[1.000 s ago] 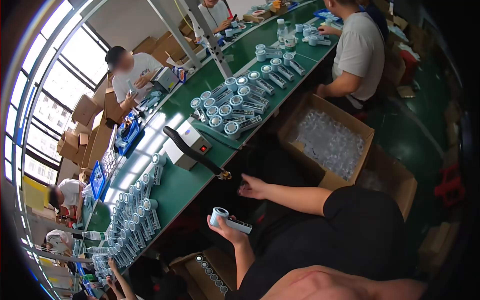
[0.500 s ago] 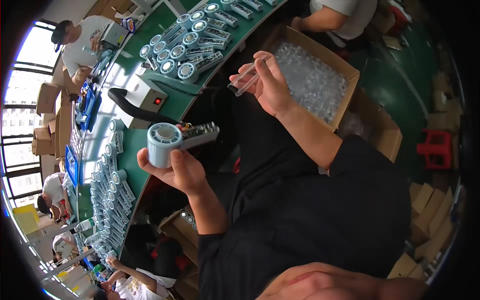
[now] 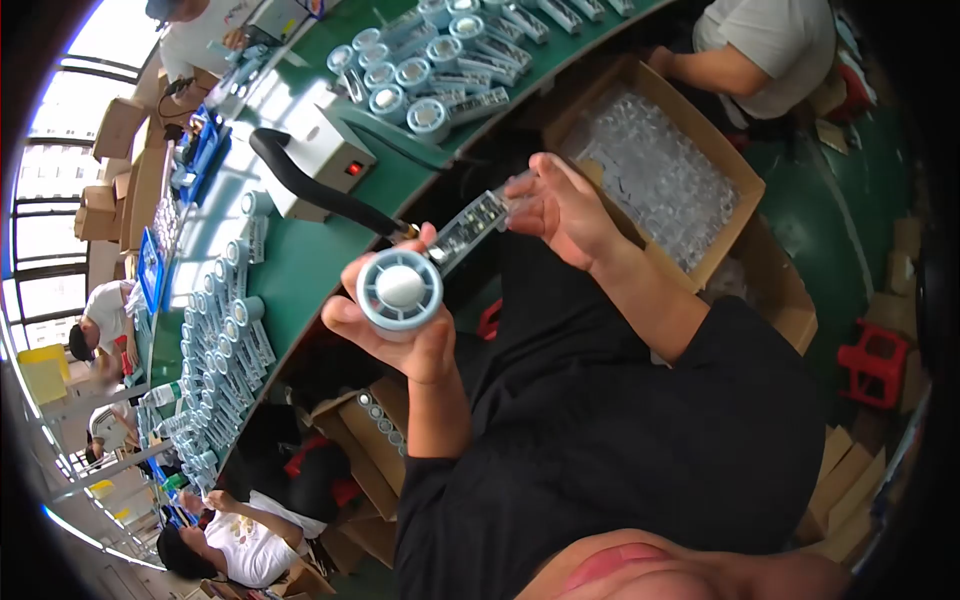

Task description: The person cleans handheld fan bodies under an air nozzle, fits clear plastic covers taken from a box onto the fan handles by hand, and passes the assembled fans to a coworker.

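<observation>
My left hand [image 3: 400, 335] is wrapped round the round head of a light blue device [image 3: 398, 290], whose white centre and spoked ring face the camera. Its handle, with an exposed circuit board [image 3: 468, 230], points up and right. At the handle's far end my right hand [image 3: 565, 215] holds a clear plastic cover [image 3: 518, 196] against it, partly hidden by the fingers. Just behind the device, the brass tip of a black flexible hose [image 3: 320, 190] ends close to my left fingers.
A white box with a red switch [image 3: 335, 160] stands on the green table [image 3: 300, 255]. Rows of similar devices [image 3: 215, 340] lie on it. An open carton of clear parts [image 3: 745, 200] is at the right. Several people sit around. A red stool [image 3: 872, 362] stands far right.
My hands have come together, and the clear cover now meets the handle's end. The device has turned so its round face points at the camera. The view has shifted.
</observation>
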`<action>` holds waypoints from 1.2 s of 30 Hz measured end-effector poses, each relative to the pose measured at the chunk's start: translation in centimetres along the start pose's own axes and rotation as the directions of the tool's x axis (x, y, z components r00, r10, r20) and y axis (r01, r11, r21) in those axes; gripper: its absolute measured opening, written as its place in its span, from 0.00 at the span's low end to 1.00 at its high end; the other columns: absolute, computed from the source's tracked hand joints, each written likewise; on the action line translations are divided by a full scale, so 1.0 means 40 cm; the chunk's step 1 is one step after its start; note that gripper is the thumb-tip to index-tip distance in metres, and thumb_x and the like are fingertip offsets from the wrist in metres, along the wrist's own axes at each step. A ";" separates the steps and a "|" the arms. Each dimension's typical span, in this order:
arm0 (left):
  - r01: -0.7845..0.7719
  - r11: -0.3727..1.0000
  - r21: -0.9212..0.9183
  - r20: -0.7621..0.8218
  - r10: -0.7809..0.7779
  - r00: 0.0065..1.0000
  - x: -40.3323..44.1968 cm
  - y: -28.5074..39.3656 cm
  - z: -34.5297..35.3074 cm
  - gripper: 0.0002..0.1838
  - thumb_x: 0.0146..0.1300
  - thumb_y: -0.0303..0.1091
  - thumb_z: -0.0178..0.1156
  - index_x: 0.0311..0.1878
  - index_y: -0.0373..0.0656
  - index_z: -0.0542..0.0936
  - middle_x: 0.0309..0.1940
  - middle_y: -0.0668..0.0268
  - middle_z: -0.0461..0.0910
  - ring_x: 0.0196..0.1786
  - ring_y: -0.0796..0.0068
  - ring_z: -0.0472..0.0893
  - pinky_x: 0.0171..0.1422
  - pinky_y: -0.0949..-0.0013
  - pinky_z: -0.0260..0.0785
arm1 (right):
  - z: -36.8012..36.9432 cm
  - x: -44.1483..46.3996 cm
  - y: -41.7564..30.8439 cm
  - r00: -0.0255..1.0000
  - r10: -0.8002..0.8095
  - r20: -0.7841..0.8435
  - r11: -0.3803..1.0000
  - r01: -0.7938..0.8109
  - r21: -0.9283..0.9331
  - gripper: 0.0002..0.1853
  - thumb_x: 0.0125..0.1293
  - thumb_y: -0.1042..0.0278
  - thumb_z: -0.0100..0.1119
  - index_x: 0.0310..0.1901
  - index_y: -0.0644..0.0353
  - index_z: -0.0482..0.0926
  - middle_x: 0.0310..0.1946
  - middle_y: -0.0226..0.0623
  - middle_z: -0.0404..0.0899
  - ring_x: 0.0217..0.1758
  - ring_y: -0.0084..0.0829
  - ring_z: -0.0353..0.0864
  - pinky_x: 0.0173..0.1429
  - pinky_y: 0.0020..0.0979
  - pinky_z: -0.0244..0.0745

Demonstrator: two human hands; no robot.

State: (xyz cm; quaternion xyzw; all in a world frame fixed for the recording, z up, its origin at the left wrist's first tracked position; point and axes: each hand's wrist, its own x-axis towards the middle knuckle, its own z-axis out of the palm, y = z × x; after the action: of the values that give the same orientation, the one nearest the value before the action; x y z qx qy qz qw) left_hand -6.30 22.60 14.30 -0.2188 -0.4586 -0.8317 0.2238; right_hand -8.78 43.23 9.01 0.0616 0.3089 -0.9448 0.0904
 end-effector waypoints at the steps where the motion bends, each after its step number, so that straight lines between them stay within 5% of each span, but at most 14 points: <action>1: -0.002 1.000 0.005 0.045 0.001 0.999 0.002 -0.004 -0.008 0.37 0.50 0.29 0.77 0.53 0.60 0.59 0.55 0.60 0.72 0.60 0.47 0.83 0.68 0.33 0.72 | 0.002 0.003 0.005 1.000 0.018 -0.017 1.000 -0.017 0.023 0.23 0.76 0.48 0.63 0.57 0.56 0.68 0.46 0.43 0.84 0.43 0.34 0.89 0.43 0.28 0.87; 8: 0.041 0.997 0.063 0.090 -0.047 0.995 -0.049 -0.048 -0.044 0.36 0.48 0.23 0.73 0.53 0.54 0.59 0.53 0.58 0.72 0.58 0.51 0.83 0.70 0.42 0.72 | -0.038 0.018 0.062 0.994 0.111 0.005 0.994 -0.111 -0.020 0.17 0.77 0.52 0.63 0.55 0.52 0.71 0.43 0.36 0.81 0.39 0.29 0.85 0.45 0.33 0.88; 10: 0.341 0.871 0.353 0.082 -0.392 0.916 -0.077 -0.036 -0.062 0.36 0.48 0.21 0.71 0.56 0.50 0.60 0.53 0.58 0.73 0.57 0.55 0.81 0.68 0.54 0.71 | -0.051 0.009 0.083 0.974 0.218 0.054 0.976 -0.217 -0.035 0.15 0.76 0.55 0.63 0.53 0.54 0.72 0.44 0.37 0.80 0.41 0.30 0.85 0.47 0.34 0.88; 13: 0.493 0.708 0.506 0.074 -0.605 0.793 -0.127 -0.008 -0.114 0.40 0.48 0.17 0.71 0.61 0.46 0.60 0.55 0.56 0.73 0.57 0.59 0.80 0.65 0.61 0.70 | -0.052 -0.030 0.117 0.987 0.161 -0.005 0.957 -0.157 -0.246 0.15 0.76 0.58 0.64 0.52 0.57 0.73 0.43 0.37 0.79 0.43 0.30 0.85 0.49 0.35 0.88; 15: 0.549 0.635 0.543 0.138 -0.713 0.688 -0.140 0.030 -0.113 0.32 0.61 0.35 0.71 0.64 0.42 0.66 0.58 0.53 0.76 0.57 0.60 0.80 0.65 0.61 0.70 | -0.060 -0.059 0.130 0.938 0.346 -0.035 0.902 -0.342 -0.264 0.14 0.75 0.61 0.65 0.51 0.59 0.74 0.43 0.38 0.79 0.44 0.31 0.84 0.49 0.34 0.88; 21: 0.701 0.696 0.156 0.145 -0.718 0.681 -0.257 -0.025 -0.241 0.33 0.71 0.60 0.56 0.59 0.35 0.75 0.56 0.50 0.80 0.54 0.61 0.81 0.65 0.61 0.70 | -0.033 -0.126 0.132 0.930 0.367 0.024 0.791 -0.299 -0.533 0.15 0.77 0.58 0.61 0.54 0.60 0.76 0.45 0.39 0.80 0.45 0.31 0.84 0.51 0.34 0.86; 25: 0.832 0.546 -0.093 -0.070 -0.838 0.542 -0.264 0.018 -0.237 0.46 0.72 0.72 0.38 0.52 0.31 0.82 0.52 0.49 0.83 0.53 0.62 0.81 0.63 0.62 0.70 | -0.008 -0.115 0.054 0.855 0.496 0.149 0.305 -0.011 -0.952 0.19 0.81 0.52 0.53 0.56 0.61 0.78 0.49 0.39 0.81 0.48 0.31 0.83 0.56 0.33 0.80; 26: 0.833 0.545 -0.097 -0.070 -0.839 0.540 -0.265 0.024 -0.232 0.46 0.72 0.72 0.38 0.52 0.31 0.82 0.52 0.49 0.83 0.53 0.62 0.81 0.63 0.62 0.70 | -0.007 -0.112 0.055 0.855 0.498 0.146 0.303 -0.013 -0.953 0.19 0.81 0.52 0.53 0.56 0.61 0.78 0.49 0.39 0.81 0.48 0.31 0.83 0.56 0.33 0.80; 30: 0.791 0.611 -0.045 -0.040 -0.792 0.609 -0.265 0.051 -0.202 0.42 0.73 0.67 0.40 0.51 0.31 0.83 0.49 0.48 0.84 0.52 0.60 0.81 0.61 0.62 0.70 | 0.019 -0.086 0.083 0.951 0.172 0.255 0.867 -0.024 -0.497 0.25 0.83 0.47 0.45 0.57 0.62 0.80 0.49 0.37 0.82 0.48 0.30 0.81 0.58 0.32 0.75; 33: 0.695 0.711 0.111 0.091 -0.703 0.705 -0.259 0.098 -0.165 0.39 0.73 0.63 0.43 0.51 0.31 0.83 0.49 0.48 0.84 0.51 0.59 0.80 0.60 0.62 0.70 | 0.071 -0.136 0.084 0.904 0.232 0.358 0.844 -0.004 -0.537 0.27 0.82 0.44 0.43 0.54 0.62 0.82 0.47 0.36 0.83 0.49 0.29 0.79 0.59 0.33 0.73; 36: 0.538 0.811 0.229 0.255 -0.583 0.771 -0.225 0.132 -0.113 0.35 0.72 0.60 0.45 0.51 0.31 0.83 0.49 0.48 0.84 0.49 0.58 0.80 0.59 0.62 0.70 | 0.107 -0.180 0.033 0.751 0.198 0.630 0.804 0.243 -0.542 0.24 0.79 0.45 0.50 0.50 0.61 0.83 0.48 0.37 0.84 0.51 0.31 0.79 0.59 0.35 0.73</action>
State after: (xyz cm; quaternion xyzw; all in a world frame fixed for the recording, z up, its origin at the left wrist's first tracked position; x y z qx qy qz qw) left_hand 3.24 17.73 10.50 -0.1841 -0.5908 -0.7797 -0.0955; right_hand -1.73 40.59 12.91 -0.3108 0.5366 -0.7597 0.1958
